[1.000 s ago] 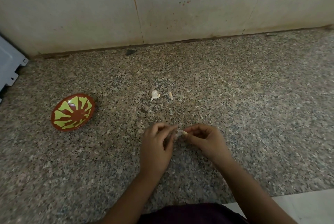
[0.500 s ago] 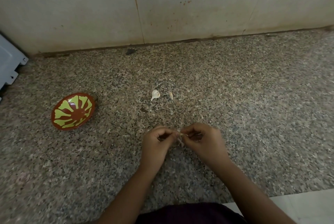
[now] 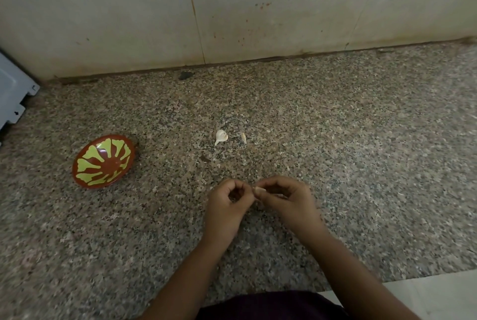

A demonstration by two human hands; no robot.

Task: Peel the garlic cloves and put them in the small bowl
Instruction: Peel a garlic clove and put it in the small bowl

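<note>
While right hand (image 3: 286,198) pinches garlic clove (image 3: 258,190), left hand (image 3: 227,206) curls against it, grip unclear; small bowl (image 3: 108,164) well left.

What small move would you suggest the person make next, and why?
Probably pull the left hand away to strip skin off the garlic clove: the right hand pinches it, the left's curled fingers sit right beside it, and the small bowl holds nothing. Whether skin remains is too small to tell.
</note>
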